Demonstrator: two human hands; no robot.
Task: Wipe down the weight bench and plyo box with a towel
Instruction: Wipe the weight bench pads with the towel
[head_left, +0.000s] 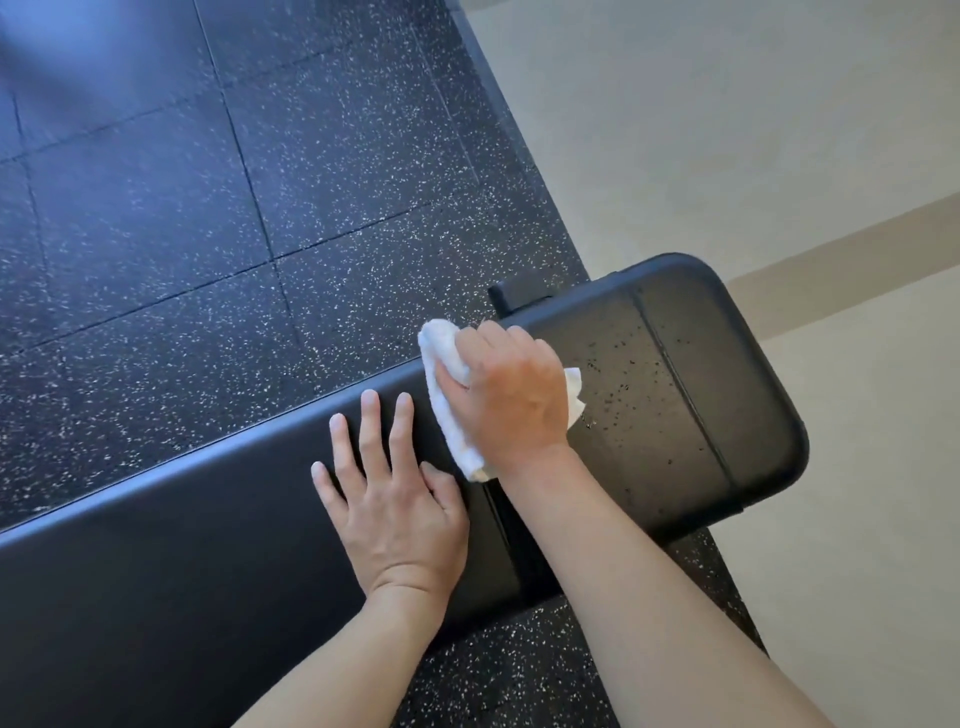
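A black padded weight bench (182, 545) runs from the lower left to the right of the view. Its seat pad (691, 395) at the right end is dotted with small dark specks. My right hand (514, 395) grips a bunched white towel (449, 415) and holds it down on the bench near the gap between the two pads. My left hand (389, 499) rests flat on the long pad with its fingers spread, just left of the towel. No plyo box is in view.
Black rubber floor tiles with white flecks (208, 234) lie beyond and under the bench. A beige hard floor (779, 130) with a darker tan stripe starts at the right, past the mat's edge. A black part of the bench frame (506, 299) juts out behind the seat pad.
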